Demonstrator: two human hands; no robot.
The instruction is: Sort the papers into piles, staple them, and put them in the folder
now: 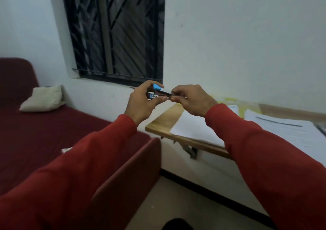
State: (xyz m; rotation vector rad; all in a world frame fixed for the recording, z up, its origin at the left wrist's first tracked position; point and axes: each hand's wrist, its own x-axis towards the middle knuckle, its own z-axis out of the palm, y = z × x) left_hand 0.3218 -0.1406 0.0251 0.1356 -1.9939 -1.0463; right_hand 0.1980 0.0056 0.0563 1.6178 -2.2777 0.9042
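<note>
I hold a small blue stapler (156, 90) up in front of me, left of the wooden desk (164, 122). My left hand (143, 101) grips its body, thumb below and fingers over the blue top. My right hand (190, 100) pinches the dark metal part sticking out of its right end. On the desk lie a plain white sheet (192, 126) near the left edge and a printed pile of papers (285, 132) further right. A yellow folder (229, 100) shows faintly behind the papers, by the wall.
A dark red sofa bed (44, 132) with a cream pillow (43, 99) fills the left. A barred window (116, 32) is in the wall ahead. The desk hangs on a metal bracket (191, 151) over a beige floor.
</note>
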